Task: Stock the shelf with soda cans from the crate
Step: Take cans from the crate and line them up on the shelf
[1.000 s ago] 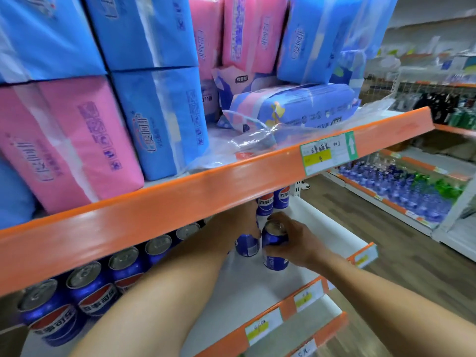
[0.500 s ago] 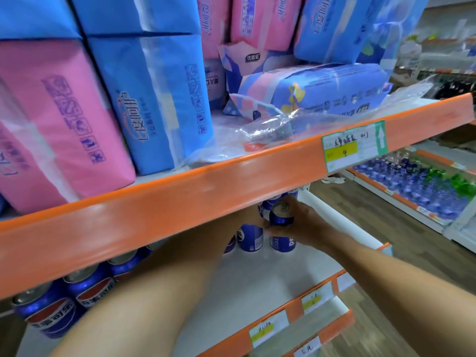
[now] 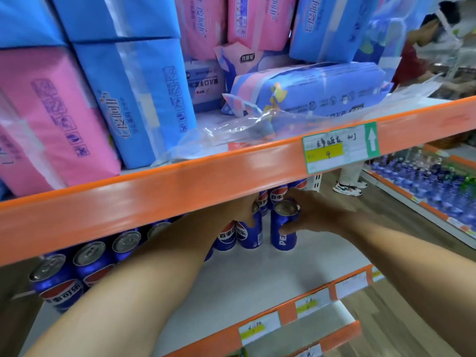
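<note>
Both hands, left hand (image 3: 242, 212) and right hand (image 3: 316, 215), each wrap a rigid, slick, probably full soda can (image 3: 283, 229) by its sidewall on the shelf (image 3: 257, 279)

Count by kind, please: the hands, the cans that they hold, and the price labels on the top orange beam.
Hands: 2 (left hand, right hand)
Held cans: 2 (left can, right can)
Price labels: 1 (green-arrow label)
Total: 5

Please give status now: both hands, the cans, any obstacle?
Left hand grips one Pepsi can; right hand grips another Pepsi can. Both cans upright on white shelf. Orange shelf beam overhead hides the rear cans.
</note>
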